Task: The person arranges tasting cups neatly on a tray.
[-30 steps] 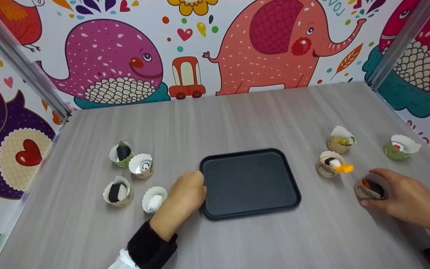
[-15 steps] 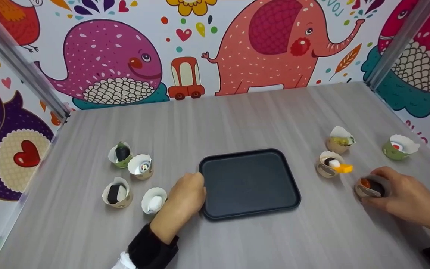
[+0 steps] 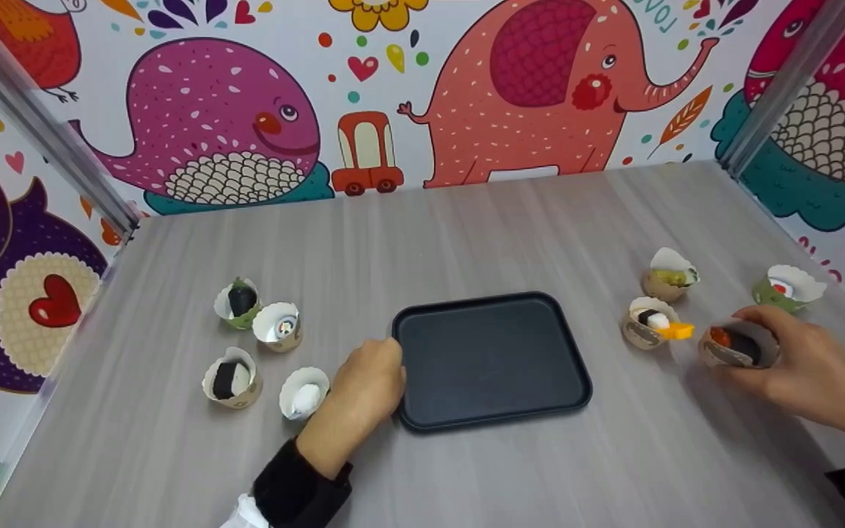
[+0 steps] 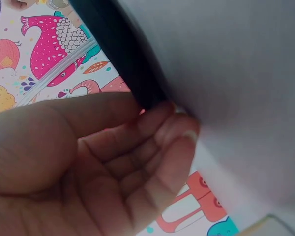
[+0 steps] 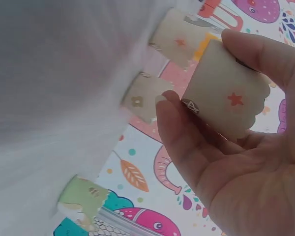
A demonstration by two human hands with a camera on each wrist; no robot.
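My right hand (image 3: pixel 811 367) grips a brown paper baking cup (image 3: pixel 720 357) holding a dark sushi piece topped with orange. In the right wrist view, thumb and fingers curl round that cup's sides, and it stands clear of the table. At centre lies a black rectangular tray (image 3: pixel 492 363). My left hand (image 3: pixel 364 378) is at its left edge; the left wrist view has thumb and fingertips pinching the tray's rim (image 4: pixel 120 54). Beside the held cup are a cup with yellow-topped sushi (image 3: pixel 642 334), another with green filling (image 3: pixel 664 286) and a green cup (image 3: pixel 778 293).
Left of the tray stand a green cup with an eggplant (image 3: pixel 240 299), a white-lined cup with a roll (image 3: pixel 276 330), a cup with a rice ball (image 3: pixel 232 381) and one with a white piece (image 3: pixel 304 396). Cartoon-printed walls (image 3: pixel 466 139) enclose the grey table (image 3: pixel 437 242).
My right hand has lifted the paper baking cup off the table, a little up and toward the camera. My left hand stays at the tray's left edge.
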